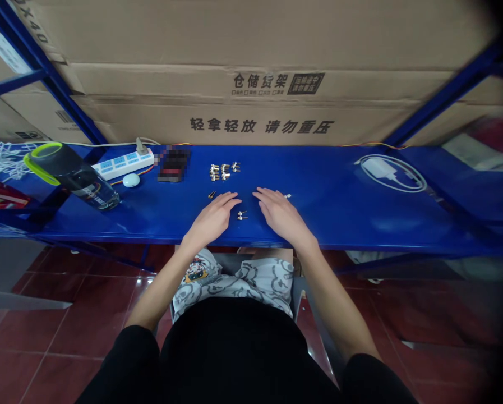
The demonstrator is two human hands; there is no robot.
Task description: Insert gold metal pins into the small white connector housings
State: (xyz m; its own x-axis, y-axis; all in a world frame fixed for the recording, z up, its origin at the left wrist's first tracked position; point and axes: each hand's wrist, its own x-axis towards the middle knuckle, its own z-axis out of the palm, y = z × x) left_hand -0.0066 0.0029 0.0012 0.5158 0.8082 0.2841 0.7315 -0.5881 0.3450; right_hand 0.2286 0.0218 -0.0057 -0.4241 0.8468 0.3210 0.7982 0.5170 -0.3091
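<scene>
My left hand (218, 214) is low over the blue tabletop (331, 185), its fingers stretched out with nothing seen in them. My right hand (281, 213) is opposite, fingers likewise extended and apart from the left. Between them are small screw-like pins with white parts (241, 215). Beside my left fingers lie dark, screw-like pieces (211, 194). A small white piece (287, 196) shows just past my right hand, partly hidden. Further back, several metal pieces with white parts (220, 171) sit in short rows. Their exact kind is too small to tell.
At the left stand a dark bottle with a green lid loop (77, 174), a power strip (125, 163) and a white mouse-like object (130, 179). A blurred-out dark item (173, 165) lies nearby. A white charger with cable (379, 168) is at the right. Cardboard boxes (259, 50) back the shelf.
</scene>
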